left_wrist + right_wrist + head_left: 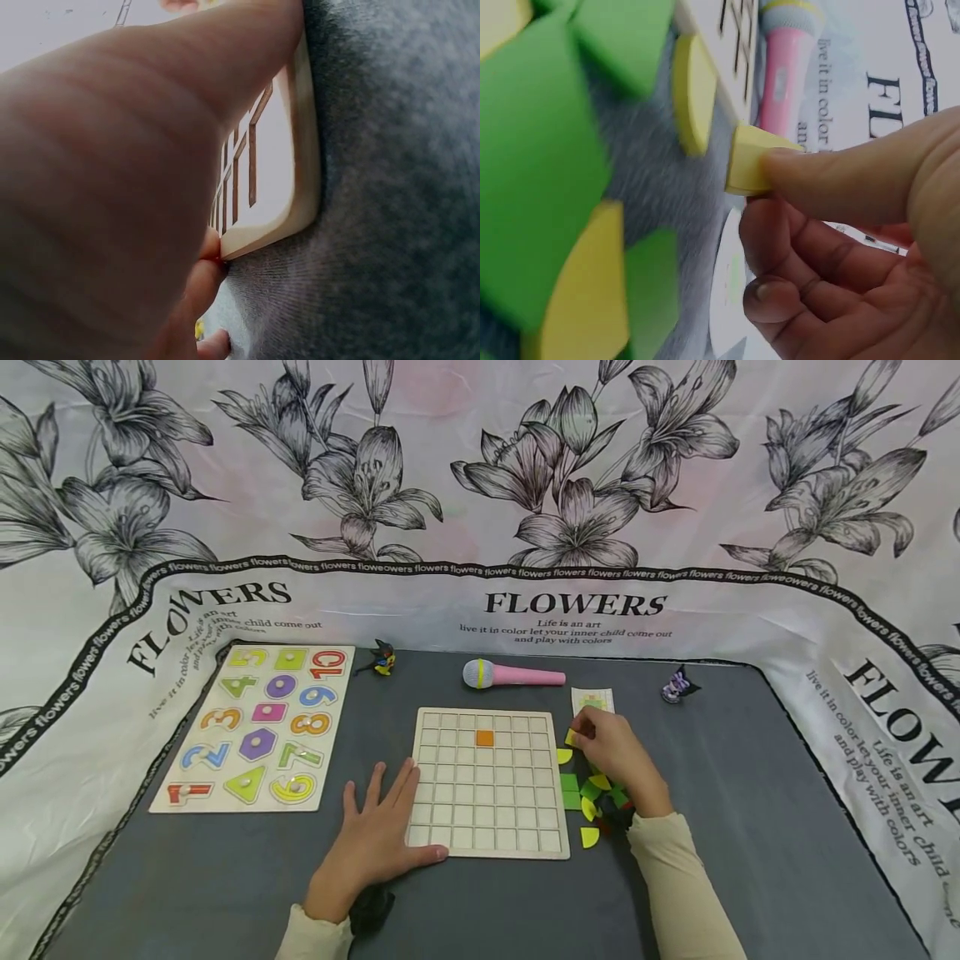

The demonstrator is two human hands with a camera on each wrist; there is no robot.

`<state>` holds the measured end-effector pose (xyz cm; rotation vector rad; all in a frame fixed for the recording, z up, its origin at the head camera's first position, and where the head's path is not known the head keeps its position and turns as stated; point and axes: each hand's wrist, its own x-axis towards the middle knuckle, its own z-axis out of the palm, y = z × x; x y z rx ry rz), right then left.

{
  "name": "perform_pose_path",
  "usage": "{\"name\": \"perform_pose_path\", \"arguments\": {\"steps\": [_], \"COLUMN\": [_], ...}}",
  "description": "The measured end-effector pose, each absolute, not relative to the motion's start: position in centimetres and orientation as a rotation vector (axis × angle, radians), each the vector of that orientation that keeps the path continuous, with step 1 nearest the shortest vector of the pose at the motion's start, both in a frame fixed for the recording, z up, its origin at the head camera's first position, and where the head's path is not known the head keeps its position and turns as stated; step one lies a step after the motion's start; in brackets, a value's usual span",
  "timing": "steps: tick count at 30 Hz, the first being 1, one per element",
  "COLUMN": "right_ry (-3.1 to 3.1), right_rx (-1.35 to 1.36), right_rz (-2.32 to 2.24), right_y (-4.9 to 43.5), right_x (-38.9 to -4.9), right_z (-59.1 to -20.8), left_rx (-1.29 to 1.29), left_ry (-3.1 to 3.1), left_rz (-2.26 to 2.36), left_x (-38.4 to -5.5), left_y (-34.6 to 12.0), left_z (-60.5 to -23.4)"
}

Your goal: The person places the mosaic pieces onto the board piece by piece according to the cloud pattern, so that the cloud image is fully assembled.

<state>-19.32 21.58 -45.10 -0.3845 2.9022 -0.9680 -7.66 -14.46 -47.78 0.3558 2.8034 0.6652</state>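
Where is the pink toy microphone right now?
In the head view the pink toy microphone lies on the grey mat just beyond the far edge of the wooden grid board, left of the small card.

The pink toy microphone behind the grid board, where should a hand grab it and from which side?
Grip the pink microphone around its slim pink handle, probably from above. It lies flat on its side across the grey mat, grey head to the left, handle pointing right. The handle is narrower than the bulbous head, with open mat on both long sides for fingers and thumb.
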Motion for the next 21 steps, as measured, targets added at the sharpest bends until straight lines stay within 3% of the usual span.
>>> {"name": "perform_pose_path", "arguments": {"steps": [21], "right_ry": [2.774], "right_rx": [-0.613], "right_rz": [-1.124], "right_y": [14.3], "right_x": [-20.2], "right_z": [-45.2], "left_rx": [0.352], "left_ry": [2.807], "left_rz": [0.680], "left_x": [-7.5], "left_y": [-14.6], "left_z": [-47.5]}}
